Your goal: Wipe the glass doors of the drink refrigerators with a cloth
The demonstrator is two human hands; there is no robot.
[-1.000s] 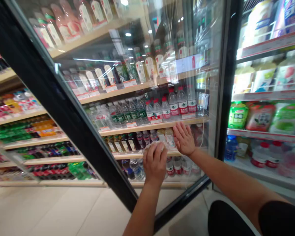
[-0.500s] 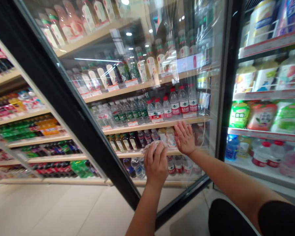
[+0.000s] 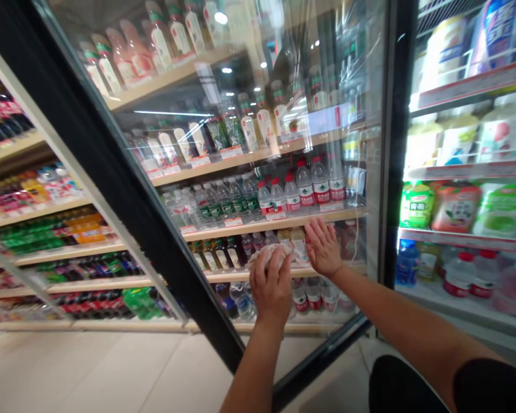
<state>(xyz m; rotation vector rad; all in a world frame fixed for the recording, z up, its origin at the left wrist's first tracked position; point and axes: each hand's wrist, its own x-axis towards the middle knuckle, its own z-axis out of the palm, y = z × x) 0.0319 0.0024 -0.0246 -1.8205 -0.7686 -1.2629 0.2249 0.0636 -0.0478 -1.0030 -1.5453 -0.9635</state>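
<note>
A tilted glass cooler door (image 3: 352,172) with a black frame stands open in front of me. My left hand (image 3: 272,284) presses a crumpled whitish cloth (image 3: 263,252) against its lower glass, fingers curled over the cloth. To the right and slightly higher, my right hand (image 3: 324,250) lies flat on the same pane, fingers stretched out and nothing in it. Part of the cloth is hidden beneath the left fingers. Through the glass, red-capped water bottles (image 3: 306,184) show on a shelf above both hands.
Shelves of soft drinks (image 3: 98,226) run along the left, beyond the door's black frame (image 3: 155,252). At the right, the lit cooler (image 3: 464,235) holds bottles and pouches. Pale floor tiles (image 3: 112,373) lie below, and my dark-clothed knee (image 3: 406,387) shows at the bottom right.
The view has shifted slightly, so the shelves sit a little lower. My left hand, still on the cloth, has barely moved; the right hand stays flat on the glass.
</note>
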